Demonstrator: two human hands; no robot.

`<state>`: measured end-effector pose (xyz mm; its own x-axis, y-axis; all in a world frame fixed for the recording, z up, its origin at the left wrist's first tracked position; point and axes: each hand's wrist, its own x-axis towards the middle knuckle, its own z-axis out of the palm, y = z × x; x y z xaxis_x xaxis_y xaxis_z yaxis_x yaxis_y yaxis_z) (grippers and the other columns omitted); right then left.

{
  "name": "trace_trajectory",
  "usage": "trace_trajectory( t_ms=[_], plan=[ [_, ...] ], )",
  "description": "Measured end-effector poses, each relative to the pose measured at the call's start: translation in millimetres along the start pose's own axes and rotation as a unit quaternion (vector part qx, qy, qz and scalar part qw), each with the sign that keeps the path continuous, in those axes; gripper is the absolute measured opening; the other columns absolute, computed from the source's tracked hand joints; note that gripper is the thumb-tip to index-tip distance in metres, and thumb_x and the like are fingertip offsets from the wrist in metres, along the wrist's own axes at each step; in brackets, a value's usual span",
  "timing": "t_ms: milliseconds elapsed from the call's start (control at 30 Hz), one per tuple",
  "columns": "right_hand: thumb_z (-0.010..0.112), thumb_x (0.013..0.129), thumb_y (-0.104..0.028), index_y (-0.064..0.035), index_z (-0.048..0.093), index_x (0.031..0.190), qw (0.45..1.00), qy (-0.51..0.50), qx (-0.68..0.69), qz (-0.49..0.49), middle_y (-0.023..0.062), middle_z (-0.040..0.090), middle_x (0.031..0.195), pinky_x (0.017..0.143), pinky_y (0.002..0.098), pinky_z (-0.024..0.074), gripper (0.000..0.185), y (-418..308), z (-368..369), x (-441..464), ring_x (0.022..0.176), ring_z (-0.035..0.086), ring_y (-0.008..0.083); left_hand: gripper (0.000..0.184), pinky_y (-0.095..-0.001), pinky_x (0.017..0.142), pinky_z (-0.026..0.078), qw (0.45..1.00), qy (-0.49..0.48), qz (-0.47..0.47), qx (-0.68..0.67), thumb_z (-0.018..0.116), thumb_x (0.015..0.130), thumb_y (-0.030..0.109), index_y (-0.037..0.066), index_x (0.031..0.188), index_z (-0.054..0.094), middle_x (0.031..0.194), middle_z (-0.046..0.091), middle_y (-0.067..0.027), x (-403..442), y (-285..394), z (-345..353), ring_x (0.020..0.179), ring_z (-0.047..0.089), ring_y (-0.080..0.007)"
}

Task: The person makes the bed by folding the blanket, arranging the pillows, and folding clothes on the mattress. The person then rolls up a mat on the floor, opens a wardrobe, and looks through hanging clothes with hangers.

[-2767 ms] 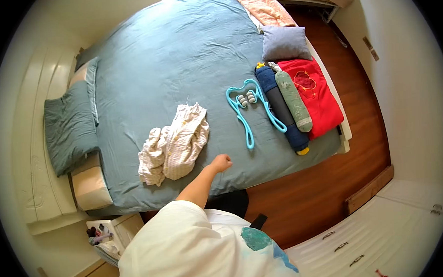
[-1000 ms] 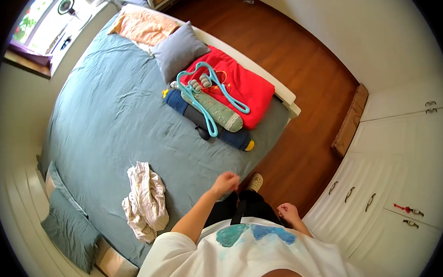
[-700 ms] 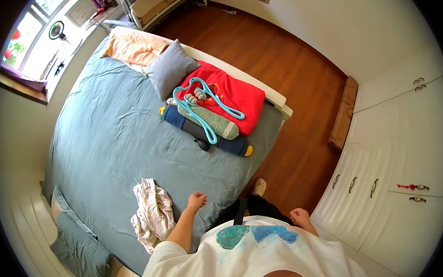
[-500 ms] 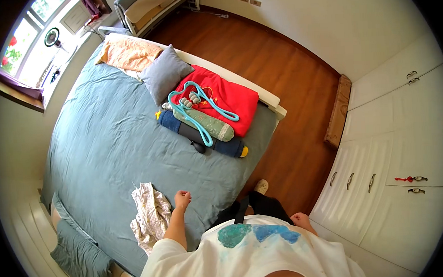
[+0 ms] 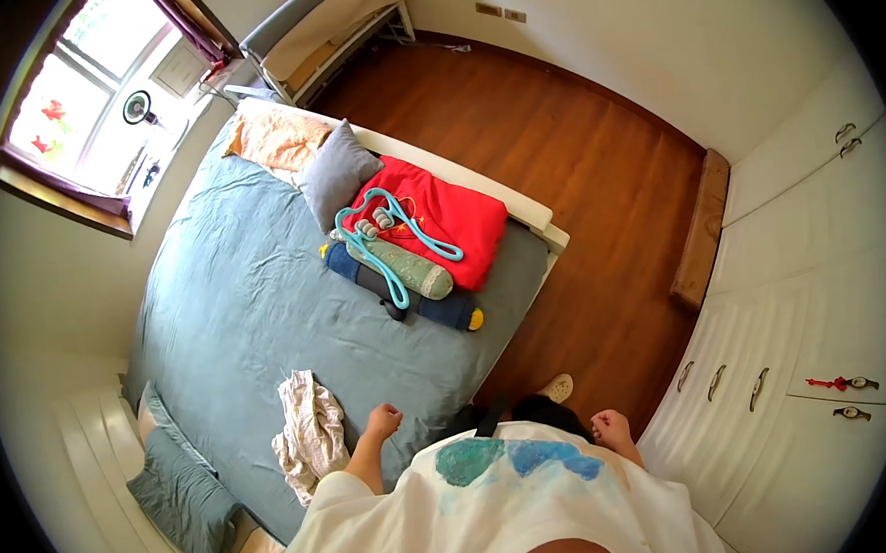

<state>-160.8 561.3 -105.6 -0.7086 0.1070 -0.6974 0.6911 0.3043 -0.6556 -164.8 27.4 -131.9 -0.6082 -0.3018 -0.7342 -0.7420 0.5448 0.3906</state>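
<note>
My left hand (image 5: 383, 420) hangs above the near edge of the bed, fingers curled in, with nothing seen in it. Just left of it lies a crumpled white patterned cloth (image 5: 311, 429), apart from the hand. My right hand (image 5: 611, 429) is at my right side over the floor, fingers loosely closed and no object visible in them. Farther up the bed, a light blue strap with grey rollers (image 5: 395, 289) rests on a green bolster (image 5: 418, 271). Beside that lie a dark blue bolster with yellow ends (image 5: 445, 311) and a red folded cloth (image 5: 470, 225).
A grey cushion (image 5: 338, 177) and a peach pillow (image 5: 276, 140) lie at the bed's far end. White cabinets (image 5: 736, 331) line the right side. A long brown block (image 5: 701, 228) stands on the wooden floor (image 5: 578, 169). A small fan (image 5: 138, 107) sits by the window.
The view has shifted, showing more of the window. My right hand has come up and shows more fully. One shoe has moved forward and right. The things on the bed stay put.
</note>
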Motion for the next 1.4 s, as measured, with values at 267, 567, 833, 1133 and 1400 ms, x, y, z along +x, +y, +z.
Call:
trace_trajectory(
  t_ms=[267, 567, 833, 1133, 1400],
  plan=[
    [0.057, 0.078, -0.011, -0.0017, 0.054, 0.079, 0.996, 0.056, 0.059, 0.042, 0.0056, 0.052, 0.058, 0.037, 0.0235, 0.0397, 0.01, 61.6, -109.3, -2.2, 0.043, 0.048, 0.0117, 0.023, -0.035, 0.062, 0.047, 0.982, 0.032, 0.177, 0.063, 0.06, 0.072, 0.024, 0.003, 0.083, 0.058, 0.071, 0.062, -0.0133, 5.3, 150.8, 52.7, 0.068, 0.06, -0.0263],
    [0.057, 0.077, -0.013, -0.0023, 0.055, 0.076, 0.983, 0.112, 0.138, 0.039, 0.0055, 0.053, 0.058, 0.039, 0.024, 0.0405, 0.011, 99.0, -175.1, -11.1, 0.044, 0.049, 0.0123, 0.024, -0.0371, 0.066, 0.047, 0.955, -0.049, 0.253, 0.143, 0.059, 0.074, 0.024, 0.004, 0.087, 0.057, 0.076, 0.062, -0.0137, -26.3, 256.4, 109.2, 0.074, 0.06, -0.0294],
    [0.057, 0.077, -0.012, -0.0014, 0.056, 0.079, 0.985, 0.135, 0.088, 0.067, 0.0052, 0.053, 0.057, 0.038, 0.0247, 0.0391, 0.011, 83.8, -180.3, -23.2, 0.042, 0.047, 0.0127, 0.026, -0.0383, 0.071, 0.046, 0.949, -0.086, 0.176, 0.248, 0.059, 0.072, 0.026, 0.004, 0.085, 0.058, 0.081, 0.062, -0.0145, -11.3, 265.3, 105.7, 0.079, 0.059, -0.0305],
    [0.056, 0.077, -0.015, 0.0005, 0.059, 0.076, 0.977, 0.184, 0.057, 0.095, 0.0063, 0.055, 0.054, 0.038, 0.0242, 0.0394, 0.016, 66.5, -209.3, -1.9, 0.043, 0.051, 0.0125, 0.024, -0.0372, 0.069, 0.047, 0.925, -0.087, 0.274, 0.249, 0.06, 0.071, 0.023, 0.003, 0.083, 0.057, 0.075, 0.062, -0.0153, 36.3, 342.6, 132.5, 0.075, 0.06, -0.0303],
    [0.057, 0.078, -0.015, -0.0024, 0.059, 0.081, 0.984, 0.146, -0.09, 0.039, 0.007, 0.059, 0.06, 0.041, 0.0251, 0.0418, 0.013, 0.4, -259.4, 81.5, 0.048, 0.055, 0.0145, 0.025, -0.0368, 0.069, 0.047, 0.939, -0.104, 0.255, 0.207, 0.06, 0.072, 0.023, 0.004, 0.087, 0.057, 0.079, 0.062, -0.0153, 72.1, 457.7, 135.3, 0.077, 0.06, -0.029]
  ],
)
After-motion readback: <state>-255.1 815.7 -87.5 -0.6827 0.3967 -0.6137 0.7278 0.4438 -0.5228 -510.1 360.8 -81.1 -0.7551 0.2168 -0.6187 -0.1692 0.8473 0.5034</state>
